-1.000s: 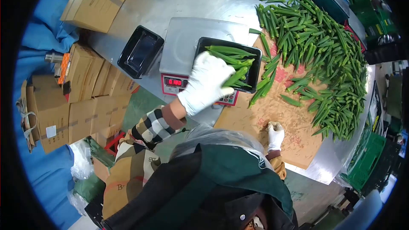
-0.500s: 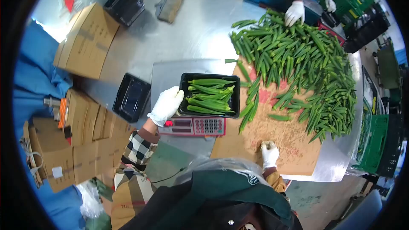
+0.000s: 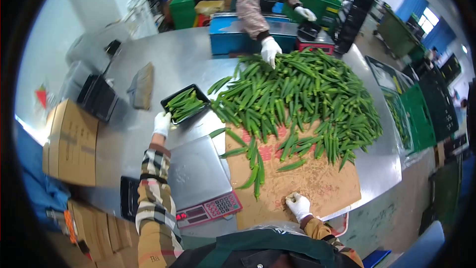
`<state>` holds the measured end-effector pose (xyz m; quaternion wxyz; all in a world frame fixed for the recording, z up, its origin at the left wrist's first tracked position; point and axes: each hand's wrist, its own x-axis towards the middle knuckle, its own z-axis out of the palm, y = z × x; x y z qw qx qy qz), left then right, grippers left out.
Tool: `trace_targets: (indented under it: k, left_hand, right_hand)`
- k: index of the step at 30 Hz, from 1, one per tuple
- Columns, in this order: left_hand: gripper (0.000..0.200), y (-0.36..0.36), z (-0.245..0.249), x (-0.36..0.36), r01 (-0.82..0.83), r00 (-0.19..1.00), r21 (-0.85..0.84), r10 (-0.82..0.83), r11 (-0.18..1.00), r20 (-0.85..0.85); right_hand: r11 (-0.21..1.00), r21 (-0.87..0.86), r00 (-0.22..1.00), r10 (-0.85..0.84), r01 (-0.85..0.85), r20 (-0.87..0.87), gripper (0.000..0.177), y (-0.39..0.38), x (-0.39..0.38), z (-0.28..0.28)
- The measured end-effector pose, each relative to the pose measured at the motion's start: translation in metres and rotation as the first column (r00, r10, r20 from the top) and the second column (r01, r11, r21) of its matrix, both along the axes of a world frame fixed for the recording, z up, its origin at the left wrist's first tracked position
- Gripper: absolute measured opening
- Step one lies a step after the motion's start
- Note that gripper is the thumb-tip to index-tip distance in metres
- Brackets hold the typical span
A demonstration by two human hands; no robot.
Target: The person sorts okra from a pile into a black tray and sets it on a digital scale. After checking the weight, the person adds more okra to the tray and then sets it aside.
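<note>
My left hand (image 3: 161, 124), in a white glove, grips the near left edge of a black plastic tray (image 3: 171, 100) filled with okra pods (image 3: 184, 104). The tray is beyond the scale, close to the left side of the okra pile (image 3: 307, 89). My right hand (image 3: 298, 205), also gloved, rests with curled fingers on the cardboard sheet (image 3: 327, 188); nothing shows in it. Between my arms lies the digital scale, its metal plate (image 3: 193, 168) bare and its red keypad panel (image 3: 213, 208) toward me. A few loose pods (image 3: 255, 168) lie on the cardboard near the plate.
Across the table a co-worker's gloved hand (image 3: 270, 51) touches the pile; the other (image 3: 305, 14) is by a black tray on a second scale (image 3: 317, 42). A brush (image 3: 143, 87), black trays (image 3: 96, 97) and a cardboard box (image 3: 74, 141) stand left. Green crates (image 3: 421, 111) are right.
My left hand has carried the okra tray off the scale plate, forward and leftward onto the table. My right hand stays on the cardboard. The view has tilted up, showing more of the co-worker.
</note>
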<state>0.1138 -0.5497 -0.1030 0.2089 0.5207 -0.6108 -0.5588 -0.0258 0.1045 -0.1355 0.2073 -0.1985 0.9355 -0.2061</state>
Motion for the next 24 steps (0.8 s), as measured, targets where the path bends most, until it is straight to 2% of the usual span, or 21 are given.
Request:
trace_targets:
  k: [2, 4, 5, 6, 7, 8, 9, 10, 11, 12, 14, 16, 19, 24]
  left_hand:
    - [0.065, 0.022, 0.023, -0.003, -0.132, 0.991, 0.057, 0.134, 0.990, -0.029]
    - [0.073, 0.030, 0.035, 0.019, -0.065, 0.997, -0.113, 0.068, 0.991, 0.027]
    - [0.068, 0.008, -0.010, 0.049, -0.009, 0.995, -0.346, -0.027, 0.938, -0.098]
    - [0.064, 0.034, 0.013, 0.066, -0.020, 0.999, -0.454, -0.001, 0.891, -0.047]
    - [0.062, 0.074, 0.060, 0.085, 0.009, 0.996, -0.493, 0.036, 0.870, 0.082]
    - [0.060, 0.113, 0.094, 0.098, -0.010, 0.975, -0.607, 0.144, 0.795, 0.172]
    - [0.058, 0.122, 0.097, 0.129, 0.053, 0.955, -0.698, 0.168, 0.714, 0.245]
    - [0.056, 0.153, 0.112, 0.147, 0.007, 0.902, -0.730, 0.311, 0.683, 0.299]
    - [0.054, 0.165, 0.105, 0.179, 0.005, 0.865, -0.728, 0.363, 0.685, 0.347]
    - [0.052, 0.177, 0.094, 0.211, -0.012, 0.833, -0.671, 0.378, 0.741, 0.403]
    - [0.048, 0.210, 0.078, 0.247, 0.116, 0.828, -0.613, 0.265, 0.782, 0.494]
    - [0.046, 0.246, 0.084, 0.221, 0.216, 0.832, -0.566, 0.153, 0.795, 0.533]
    - [0.044, 0.271, 0.097, 0.177, 0.300, 0.847, -0.558, 0.052, 0.774, 0.528]
    - [0.041, 0.284, 0.117, 0.129, 0.319, 0.885, -0.610, 0.001, 0.726, 0.465]
  right_hand:
    - [1.000, 0.015, 1.000, -0.017, 0.017, 0.017, 0.022, -0.004, 0.001, 0.006]
    - [0.998, 0.034, 0.999, -0.045, 0.044, 0.029, 0.023, -0.005, 0.002, 0.005]
    - [0.999, 0.027, 0.999, -0.032, 0.032, 0.000, 0.025, -0.004, 0.003, 0.000]
    - [0.999, 0.032, 0.999, -0.031, 0.031, 0.007, 0.025, -0.005, 0.003, 0.004]
    - [0.999, 0.042, 0.999, -0.035, 0.034, 0.004, 0.026, -0.005, 0.004, 0.001]
    - [0.998, 0.050, 0.999, -0.034, 0.034, 0.000, 0.026, -0.006, 0.004, -0.001]
    - [0.998, 0.049, 1.000, -0.031, 0.031, 0.002, 0.026, -0.007, 0.004, 0.003]
    - [0.999, 0.046, 1.000, -0.026, 0.026, 0.001, 0.026, -0.009, 0.004, 0.007]
    - [0.999, 0.043, 1.000, -0.020, 0.020, -0.001, 0.026, -0.010, 0.003, 0.011]
    - [0.998, 0.059, 1.000, -0.015, 0.015, 0.001, 0.026, -0.012, 0.003, 0.015]
    - [0.999, 0.047, 0.999, -0.009, 0.010, -0.035, 0.026, -0.012, 0.004, 0.015]
    - [0.999, -0.039, 0.999, 0.009, -0.011, -0.052, 0.024, -0.007, 0.004, 0.002]
    - [0.999, 0.006, 0.999, 0.046, -0.046, 0.009, 0.029, -0.008, 0.001, 0.008]
    - [0.996, -0.053, 0.997, 0.074, -0.072, 0.025, 0.026, -0.005, 0.000, 0.013]
